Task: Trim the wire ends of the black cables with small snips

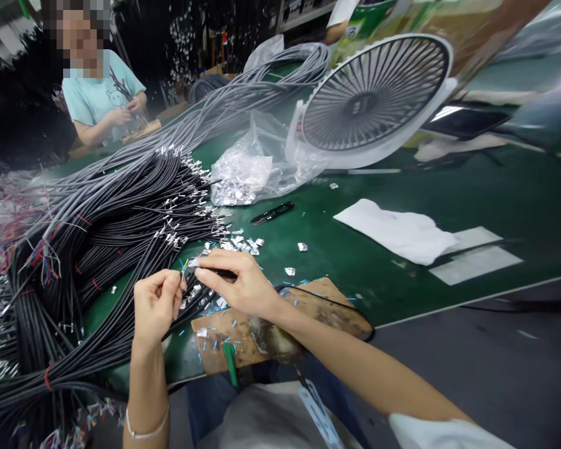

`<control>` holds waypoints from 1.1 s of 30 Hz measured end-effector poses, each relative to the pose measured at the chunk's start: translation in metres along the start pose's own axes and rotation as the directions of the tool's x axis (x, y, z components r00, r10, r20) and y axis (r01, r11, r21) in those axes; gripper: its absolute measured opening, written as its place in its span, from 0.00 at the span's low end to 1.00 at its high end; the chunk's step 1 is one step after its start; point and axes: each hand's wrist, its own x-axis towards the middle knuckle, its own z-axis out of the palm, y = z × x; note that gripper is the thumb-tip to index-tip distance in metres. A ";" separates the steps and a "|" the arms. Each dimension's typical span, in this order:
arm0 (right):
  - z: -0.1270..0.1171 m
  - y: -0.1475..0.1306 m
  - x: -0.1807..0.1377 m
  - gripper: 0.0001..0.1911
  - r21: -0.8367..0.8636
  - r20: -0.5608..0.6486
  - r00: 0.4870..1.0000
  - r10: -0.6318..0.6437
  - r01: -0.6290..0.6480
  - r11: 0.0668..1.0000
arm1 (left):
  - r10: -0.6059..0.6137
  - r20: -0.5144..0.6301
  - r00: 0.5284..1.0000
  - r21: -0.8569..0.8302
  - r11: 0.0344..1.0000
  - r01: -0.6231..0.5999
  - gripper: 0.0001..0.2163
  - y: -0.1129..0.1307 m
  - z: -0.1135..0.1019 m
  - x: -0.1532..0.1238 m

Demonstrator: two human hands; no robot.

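Note:
My left hand [156, 305] is closed in a pinch on the end of a thin black cable [183, 269], where small coloured wires stick out. My right hand [234, 284] pinches the same cable end from the right, at a bit of silver foil. Both hands hover over a worn wooden board [308, 305] at the near edge of the green table [402, 187]. A large bundle of black cables [98, 237] with foil-wrapped ends lies to the left. Loose foil scraps [243, 243] and blue wire bits are scattered by the hands.
Black snips [272, 213] lie beyond the scraps. A clear plastic bag of foil [247, 174] and a white fan [374, 100] stand farther back. White cloth [397, 234] and paper sheets lie to the right. Another person [100, 93] works at the far left.

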 end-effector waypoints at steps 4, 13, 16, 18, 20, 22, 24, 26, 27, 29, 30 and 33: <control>-0.002 -0.001 0.002 0.12 0.109 0.084 0.996 -0.021 0.012 0.994 | -0.123 0.229 0.966 -0.163 0.973 0.163 0.23 0.011 -0.005 0.005; -0.003 -0.003 0.005 0.08 0.120 -0.057 0.997 0.060 -0.053 0.991 | -0.104 0.083 0.991 -0.139 0.984 0.114 0.18 0.008 -0.001 0.005; -0.003 -0.003 0.007 0.09 0.139 -0.028 0.998 0.064 -0.060 0.988 | -0.083 0.071 0.994 -0.099 0.991 0.090 0.15 0.005 0.001 0.002; -0.003 -0.003 0.008 0.12 0.164 -0.033 0.995 0.090 -0.084 0.983 | -0.074 0.087 0.993 -0.082 0.993 0.081 0.14 0.004 0.003 0.001; -0.003 -0.002 0.009 0.17 0.220 -0.016 0.988 0.153 -0.146 0.965 | -0.061 0.100 0.993 -0.073 0.995 0.069 0.13 0.003 0.003 0.001; -0.002 -0.001 0.009 0.21 0.350 0.079 0.969 0.235 -0.248 0.903 | -0.024 0.100 0.995 -0.068 0.997 0.031 0.12 0.002 0.003 0.002; -0.001 0.002 0.009 0.24 0.493 0.250 0.925 0.288 -0.377 0.784 | 0.042 0.096 0.995 -0.057 0.998 -0.036 0.10 0.001 0.003 0.004; 0.000 0.005 0.009 0.26 0.550 0.372 0.881 0.293 -0.463 0.695 | 0.132 0.082 0.988 -0.016 0.991 -0.131 0.09 -0.001 0.003 0.008; 0.000 0.007 0.009 0.25 0.547 0.386 0.873 0.297 -0.476 0.689 | 0.180 0.066 0.981 0.019 0.983 -0.182 0.08 -0.002 0.002 0.009; 0.001 0.010 0.010 0.24 0.519 0.349 0.882 0.315 -0.462 0.719 | 0.254 0.025 0.967 0.099 0.962 -0.255 0.06 -0.003 0.003 0.011; 0.002 0.010 0.011 0.23 0.510 0.324 0.889 0.322 -0.451 0.732 | 0.266 0.004 0.964 0.133 0.955 -0.264 0.05 -0.003 0.003 0.012; 0.002 0.009 0.012 0.21 0.524 0.321 0.893 0.316 -0.445 0.726 | 0.187 -0.006 0.982 0.149 0.971 -0.184 0.08 -0.002 0.005 0.013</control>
